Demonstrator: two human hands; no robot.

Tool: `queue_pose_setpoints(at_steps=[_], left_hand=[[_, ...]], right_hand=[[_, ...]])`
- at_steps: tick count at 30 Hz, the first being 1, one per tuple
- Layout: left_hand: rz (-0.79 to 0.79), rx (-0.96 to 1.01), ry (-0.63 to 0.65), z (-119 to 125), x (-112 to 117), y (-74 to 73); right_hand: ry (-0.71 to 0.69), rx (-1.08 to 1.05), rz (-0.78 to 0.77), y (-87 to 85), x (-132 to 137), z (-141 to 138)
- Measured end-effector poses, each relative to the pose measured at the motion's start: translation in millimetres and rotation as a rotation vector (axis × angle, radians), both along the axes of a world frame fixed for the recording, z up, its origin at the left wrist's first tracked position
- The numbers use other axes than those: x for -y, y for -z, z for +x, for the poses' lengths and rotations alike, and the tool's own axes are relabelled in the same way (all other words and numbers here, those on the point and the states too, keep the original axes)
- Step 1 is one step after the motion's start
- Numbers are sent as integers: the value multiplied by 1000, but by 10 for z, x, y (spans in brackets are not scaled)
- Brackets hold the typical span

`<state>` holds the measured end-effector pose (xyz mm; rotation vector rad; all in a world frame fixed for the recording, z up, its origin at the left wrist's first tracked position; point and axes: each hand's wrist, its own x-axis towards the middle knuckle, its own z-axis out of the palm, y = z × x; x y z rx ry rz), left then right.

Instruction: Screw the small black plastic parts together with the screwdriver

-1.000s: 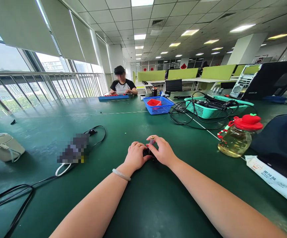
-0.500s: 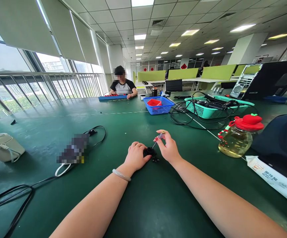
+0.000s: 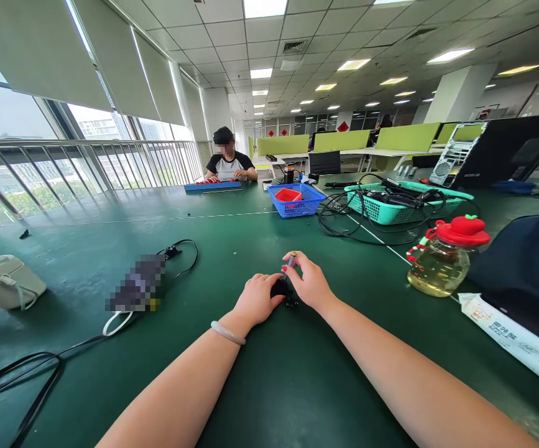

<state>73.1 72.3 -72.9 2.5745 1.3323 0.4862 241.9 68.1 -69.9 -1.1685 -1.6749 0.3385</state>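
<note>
On the green table a small black part (image 3: 280,288) is gripped by my left hand (image 3: 257,300), its fingers bent around the left side; its kind cannot be made out. My right hand (image 3: 310,283) pinches a screwdriver (image 3: 292,259) by its greyish handle, which has a brass-coloured end. The screwdriver stands nearly upright, its lower end down at the black part and hidden there by my fingers. Small dark bits (image 3: 291,303) with shiny spots lie at the near side of the part; whether they belong to it I cannot tell.
Ahead stand a blue basket (image 3: 299,210) with a red tray and a teal basket (image 3: 385,215) heaped with black cables. To the right are a red-lidded jar (image 3: 439,267) and a white packet (image 3: 516,339). A cable (image 3: 40,356) lies left. Another person (image 3: 229,163) sits across the table.
My right hand has shifted slightly left and down, closer to my left hand. The screwdriver has gone from slanted to nearly upright. My left hand stays on the black part.
</note>
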Motion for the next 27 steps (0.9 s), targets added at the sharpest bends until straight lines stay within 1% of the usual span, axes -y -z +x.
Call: queue_pose_setpoints(at_steps=[5,12,15,17,19,21,23,24,27], left_hand=[[49,16,52,-5,-12,14],[93,112,58,9,-25,33],[119,158,74,9,-34,41],[151,177,65,9,-39,42],[190,158,-11,7,-42,36],[214,104,-144,0,-44,26],[204,27,-259,-16,-41,18],[189,-14,-293,-26,-38,16],[137,-127,-319,-57,-21,15]], right_hand=[[-19,52,45,-28,18,-23],[-9,104,110,-4,18,-18],[-25,19,233,-45,58,1],[1,-77,348,-97,88,19],[56,-171,430,-137,101,40],[108,-210,451,-136,86,69],[147,-186,417,-87,45,105],[153,-159,381,-53,20,125],[179,-158,275,43,-52,177]])
